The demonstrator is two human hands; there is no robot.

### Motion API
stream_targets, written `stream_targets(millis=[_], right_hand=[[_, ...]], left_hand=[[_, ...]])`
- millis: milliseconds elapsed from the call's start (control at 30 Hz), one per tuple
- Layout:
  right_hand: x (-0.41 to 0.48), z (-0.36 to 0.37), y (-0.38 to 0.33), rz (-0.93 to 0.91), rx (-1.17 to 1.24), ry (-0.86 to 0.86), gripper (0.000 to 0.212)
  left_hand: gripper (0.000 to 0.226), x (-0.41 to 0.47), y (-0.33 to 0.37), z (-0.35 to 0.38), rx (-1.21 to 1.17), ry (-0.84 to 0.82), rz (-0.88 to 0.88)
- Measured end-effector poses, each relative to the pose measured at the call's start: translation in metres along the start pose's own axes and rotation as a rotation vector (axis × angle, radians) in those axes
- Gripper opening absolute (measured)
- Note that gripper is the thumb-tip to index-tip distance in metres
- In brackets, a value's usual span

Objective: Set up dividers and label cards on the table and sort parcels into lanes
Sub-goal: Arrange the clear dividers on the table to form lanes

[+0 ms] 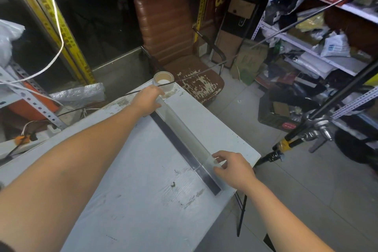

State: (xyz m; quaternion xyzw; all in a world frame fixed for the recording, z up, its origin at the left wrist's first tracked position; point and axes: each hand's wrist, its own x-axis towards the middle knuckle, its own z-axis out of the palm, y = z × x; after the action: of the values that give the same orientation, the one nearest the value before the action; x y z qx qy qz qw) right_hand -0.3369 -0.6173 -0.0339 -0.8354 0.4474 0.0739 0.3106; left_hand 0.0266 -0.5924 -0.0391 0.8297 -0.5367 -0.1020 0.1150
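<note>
Head view. A scuffed white tabletop (143, 180) fills the lower centre of the frame. On its right half lies a long divider (185, 152), a clear wall on a dark base strip, running from 11 o'clock to 5 o'clock. Its near end stops just short of the tabletop's right edge.

The left hand (148, 100), at 12 o'clock on the tabletop, grips the divider's far end with its fingers curled over it. The right hand (233, 168), at 4 o'clock, pinches the top of the clear wall near the other end between thumb and fingertips (216, 158). The remaining fingers are loosely bent. Both forearms reach in from the bottom of the frame.

A tape roll (163, 81) stands on the far tabletop edge, just beyond the left hand. A worn brown chair (169, 32) stands behind the tabletop at 12 o'clock. Metal shelves (327, 61) crowded with bags and packets line the room at 2 o'clock.
</note>
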Motion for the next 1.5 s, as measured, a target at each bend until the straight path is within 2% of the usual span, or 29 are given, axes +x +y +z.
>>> stream_targets(millis=[300, 533, 800, 967, 1300, 1500], right_hand=[[-0.006, -0.001, -0.002, 0.006, -0.004, 0.018, 0.045], [-0.013, -0.002, -0.01, -0.022, -0.05, 0.046, 0.051], [-0.038, -0.007, -0.039, -0.188, -0.273, 0.108, 0.059], [-0.069, -0.006, -0.068, -0.335, -0.355, 0.136, 0.056], [-0.169, 0.025, -0.155, -0.673, -0.418, 0.084, 0.062], [-0.24, 0.059, -0.223, -0.837, -0.429, 0.034, 0.061]], left_hand=[[0.043, -0.017, 0.002, -0.01, 0.014, -0.03, -0.012], [0.042, -0.041, 0.001, -0.022, 0.013, 0.016, -0.02], [0.047, -0.11, -0.002, -0.045, 0.097, 0.035, -0.107], [0.049, -0.194, 0.003, -0.067, 0.198, 0.067, -0.252], [0.024, -0.433, 0.033, -0.132, 0.341, 0.192, -0.661], [0.022, -0.566, 0.036, -0.155, 0.305, 0.237, -0.894]])
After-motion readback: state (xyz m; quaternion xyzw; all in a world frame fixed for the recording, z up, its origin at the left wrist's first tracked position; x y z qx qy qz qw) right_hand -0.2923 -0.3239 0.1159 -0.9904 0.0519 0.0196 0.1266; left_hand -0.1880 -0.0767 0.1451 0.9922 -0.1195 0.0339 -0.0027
